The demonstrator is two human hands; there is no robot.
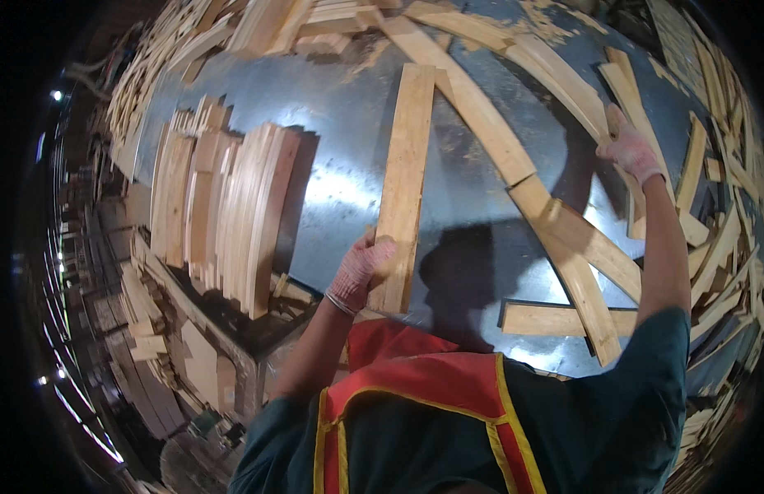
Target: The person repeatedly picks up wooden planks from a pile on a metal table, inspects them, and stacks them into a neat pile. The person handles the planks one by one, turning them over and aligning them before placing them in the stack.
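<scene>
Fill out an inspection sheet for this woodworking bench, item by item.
Surface: dark shiny metal tabletop, dusted with sawdust.
Job's things: long pale flat wooden plank held at its near end by the left hand; curved pale wooden slat under the right hand.
Clutter: row of pale wooden boards stood on edge at left; loose crossed wooden strips at right; heaped offcuts along the far edge.
Grippers: both hands gloved, fingers wrapped on wood.
Cables: nothing seen.
Surroundings: stacked timber pieces below the bench at left; dim workshop with small lights.
</scene>
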